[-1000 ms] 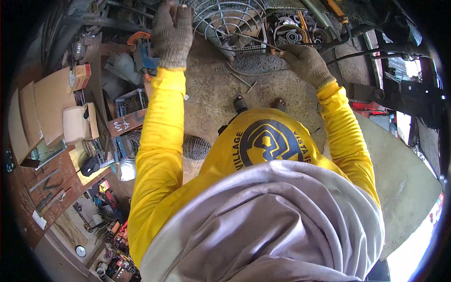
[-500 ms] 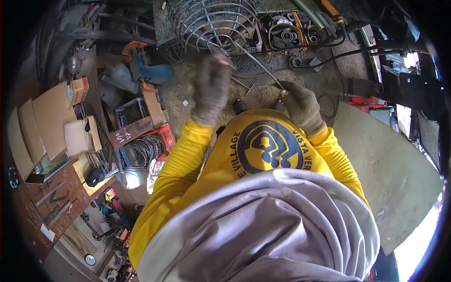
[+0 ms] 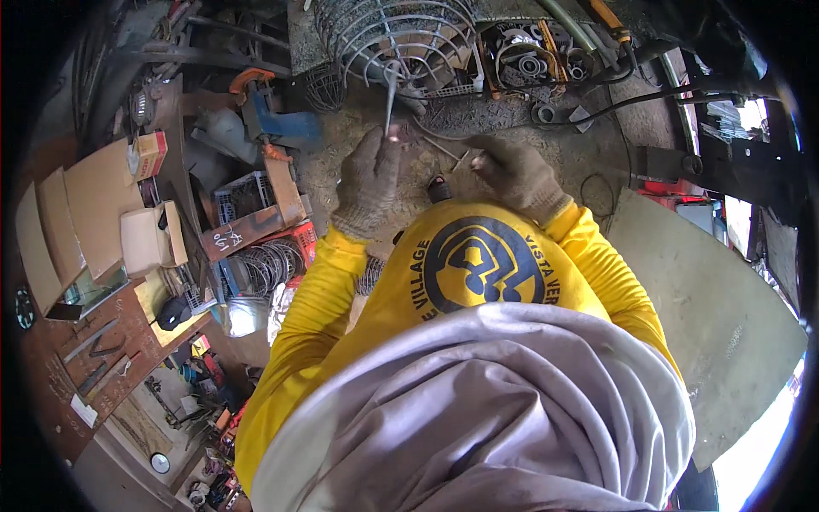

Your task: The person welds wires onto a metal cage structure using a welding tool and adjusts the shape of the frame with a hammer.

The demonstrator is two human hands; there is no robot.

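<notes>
A thin metal rod [image 3: 390, 104] runs from the grey ribbed wire cage [image 3: 401, 36] down to my left hand [image 3: 368, 186]. The left hand wears a brown knit glove that leaves the fingertips bare, and its fingers are closed on the rod's near end. Apart from the rod, to the right, my gloved right hand [image 3: 522, 177] hovers in front of my yellow shirt. Its fingers curl in toward the thumb; whatever they hold, if anything, is hidden. Between the hands, a thin T-shaped metal tool [image 3: 445, 152] lies on the ground.
Beyond the right hand sits a bin of metal rings and parts [image 3: 525, 64]. A dark cable [image 3: 631, 109] crosses at the right, above a large flat sheet [image 3: 708, 316]. On the left are a blue vise-like tool [image 3: 286, 126], cardboard boxes [image 3: 94, 218] and wire coils [image 3: 266, 269].
The rod's near end has swung from my right hand over to my left, which now grips it. My right hand has let go and shifted left; the left hand has come down nearer my body.
</notes>
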